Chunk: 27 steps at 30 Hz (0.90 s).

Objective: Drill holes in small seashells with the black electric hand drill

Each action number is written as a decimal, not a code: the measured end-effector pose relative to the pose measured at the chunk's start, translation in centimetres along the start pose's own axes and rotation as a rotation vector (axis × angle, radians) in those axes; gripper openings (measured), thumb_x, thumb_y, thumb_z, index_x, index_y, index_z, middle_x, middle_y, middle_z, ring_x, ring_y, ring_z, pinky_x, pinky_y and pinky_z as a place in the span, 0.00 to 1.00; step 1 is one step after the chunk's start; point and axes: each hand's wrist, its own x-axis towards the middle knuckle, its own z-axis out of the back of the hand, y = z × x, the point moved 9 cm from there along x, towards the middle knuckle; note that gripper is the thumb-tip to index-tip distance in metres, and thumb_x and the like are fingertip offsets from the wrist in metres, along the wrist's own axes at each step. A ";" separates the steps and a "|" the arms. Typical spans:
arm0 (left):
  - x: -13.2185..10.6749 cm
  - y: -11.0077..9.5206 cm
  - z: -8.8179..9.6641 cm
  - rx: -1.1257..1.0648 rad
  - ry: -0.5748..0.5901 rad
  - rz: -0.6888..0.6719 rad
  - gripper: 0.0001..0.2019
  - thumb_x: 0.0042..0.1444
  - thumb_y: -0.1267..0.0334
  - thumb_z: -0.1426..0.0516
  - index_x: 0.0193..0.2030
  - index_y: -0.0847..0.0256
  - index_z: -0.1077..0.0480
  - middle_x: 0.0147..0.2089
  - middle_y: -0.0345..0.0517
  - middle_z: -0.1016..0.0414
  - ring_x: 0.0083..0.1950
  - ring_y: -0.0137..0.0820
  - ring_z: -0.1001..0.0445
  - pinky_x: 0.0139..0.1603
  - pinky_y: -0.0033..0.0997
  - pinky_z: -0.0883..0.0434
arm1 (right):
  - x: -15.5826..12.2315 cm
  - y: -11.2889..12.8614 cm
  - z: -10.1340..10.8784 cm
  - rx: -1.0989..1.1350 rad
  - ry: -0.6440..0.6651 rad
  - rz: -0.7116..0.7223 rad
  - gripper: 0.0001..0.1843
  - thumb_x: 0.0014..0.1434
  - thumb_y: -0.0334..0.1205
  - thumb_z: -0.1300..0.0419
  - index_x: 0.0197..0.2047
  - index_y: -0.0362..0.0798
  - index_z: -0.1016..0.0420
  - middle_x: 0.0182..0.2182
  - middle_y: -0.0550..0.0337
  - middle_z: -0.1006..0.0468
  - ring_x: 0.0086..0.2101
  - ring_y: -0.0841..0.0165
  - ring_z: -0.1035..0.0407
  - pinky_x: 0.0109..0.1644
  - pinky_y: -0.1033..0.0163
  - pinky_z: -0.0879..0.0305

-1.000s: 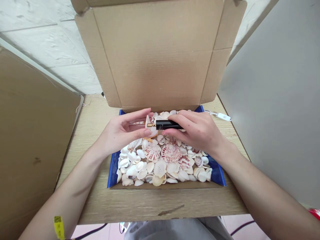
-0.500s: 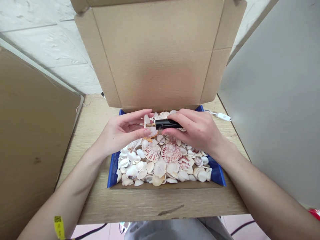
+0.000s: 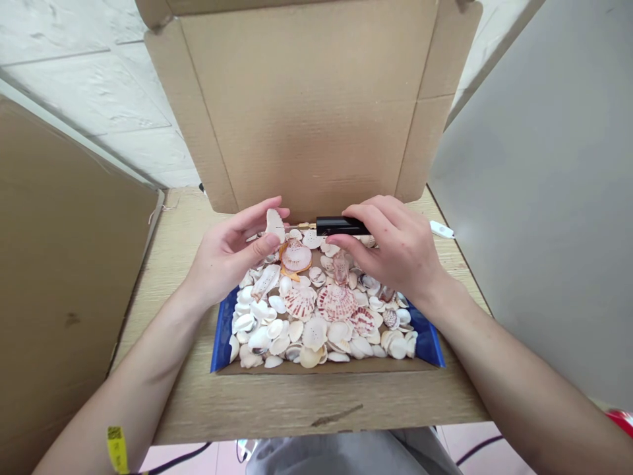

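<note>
Between the thumb and fingers of my left hand [image 3: 232, 247], a white seashell [image 3: 275, 225] is held upright above the shells. My right hand [image 3: 395, 241] grips the black barrel of a slim mini drill [image 3: 339, 226], its brass-coloured chuck and thin bit aimed left at the shell. The bit's tip lies at or very near the shell face; whether it has gone through I cannot tell. Below both hands an open cardboard box [image 3: 321, 368] with blue side walls holds many shells. Among them are a red-striped scallop shell [image 3: 337, 302] and a pinkish shell on an orange one [image 3: 295, 255]. Several shells carry small holes.
The box's lid [image 3: 306, 112] stands raised at the back. A wooden tabletop [image 3: 237, 409] lies under the box. A brown panel [image 3: 64, 251] rises on the left and a grey panel [image 3: 554, 198] on the right. A white inline switch [image 3: 442, 229] rests right of the box.
Both hands have risen slightly toward the lid and moved apart. The drill has drawn back to the right, and the shell has turned to show more of its face.
</note>
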 end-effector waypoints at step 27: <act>-0.3 0.5 -0.7 -0.056 0.108 0.034 0.25 0.57 0.55 0.38 0.61 0.52 0.31 0.60 0.52 0.27 0.57 0.43 0.25 0.55 0.38 0.26 | -0.1 0.0 -0.4 0.090 0.040 0.000 0.15 0.63 0.52 0.44 0.40 0.48 0.31 0.33 0.57 0.25 0.34 0.67 0.31 0.34 0.62 0.38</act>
